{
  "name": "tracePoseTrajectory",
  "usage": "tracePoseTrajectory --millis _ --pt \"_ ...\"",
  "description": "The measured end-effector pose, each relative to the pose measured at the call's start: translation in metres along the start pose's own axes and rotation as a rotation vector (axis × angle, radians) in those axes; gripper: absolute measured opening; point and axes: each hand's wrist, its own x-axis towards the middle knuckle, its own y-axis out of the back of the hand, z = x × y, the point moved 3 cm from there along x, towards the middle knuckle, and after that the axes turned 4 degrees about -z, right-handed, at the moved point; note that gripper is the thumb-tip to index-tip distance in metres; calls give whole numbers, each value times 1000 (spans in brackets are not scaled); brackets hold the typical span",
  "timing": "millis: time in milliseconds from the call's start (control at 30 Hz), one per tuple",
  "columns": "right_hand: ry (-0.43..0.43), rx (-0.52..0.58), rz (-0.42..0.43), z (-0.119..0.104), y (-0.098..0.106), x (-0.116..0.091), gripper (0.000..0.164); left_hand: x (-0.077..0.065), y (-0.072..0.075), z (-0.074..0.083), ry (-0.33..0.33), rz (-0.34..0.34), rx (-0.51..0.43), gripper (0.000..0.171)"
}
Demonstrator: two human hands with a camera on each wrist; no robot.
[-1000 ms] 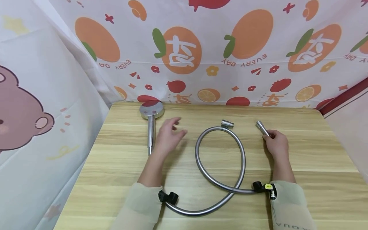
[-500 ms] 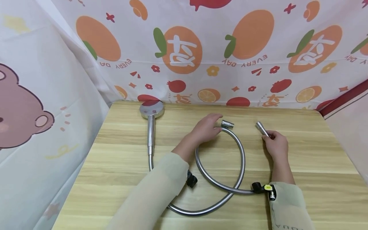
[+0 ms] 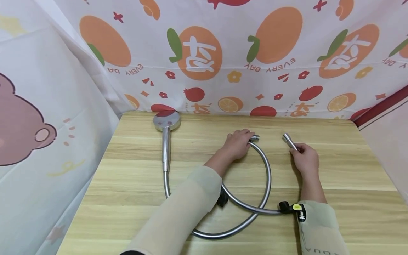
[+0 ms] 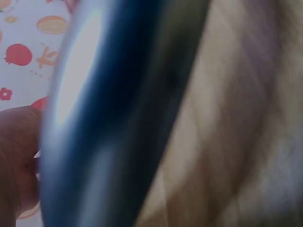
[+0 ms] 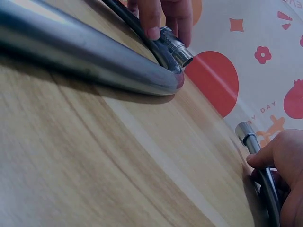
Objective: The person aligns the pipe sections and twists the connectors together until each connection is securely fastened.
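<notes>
A chrome shower head lies at the table's back left, its handle joined to a coiled grey shower hose. My left hand is at the top of the hose loop, its thumb and fingers round a small threaded metal fitting, whose threaded end sticks out to the right. My right hand pinches the hose's free end just below its metal end nut, which points up and left. In the left wrist view, a blurred stretch of hose covers much of the scene, with part of the left hand at the left edge.
The wood-grain table ends at a fruit-printed cloth behind it. Another cloth with a bear print hangs at the left. The hose crosses itself in front of both hands, close to the wrist cameras.
My left hand has moved right from beside the shower head handle to the small fitting and taken hold of it. The right hand stays in place on the hose end.
</notes>
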Motion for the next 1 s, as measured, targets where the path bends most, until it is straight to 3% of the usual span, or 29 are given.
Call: tracePoseTrajectory --millis 133,367,667,767,867,1000 --pt "-1 1 -4 -2 0 0 34 4 1 0 2 56 3 42" --pt "-20 16 -15 -2 0 -1 34 8 0 -4 26 134 -144 23" --pt "-32 16 0 1 2 -1 35 -8 4 -7 45 254 -260 24" --pt "-23 11 27 1 4 -1 34 -19 9 -12 43 284 -386 22" --pt "-9 19 50 0 4 0 34 -34 14 -24 31 287 -602 26" --pt "-21 65 75 -2 5 -3 35 -56 21 -44 30 229 -920 36"
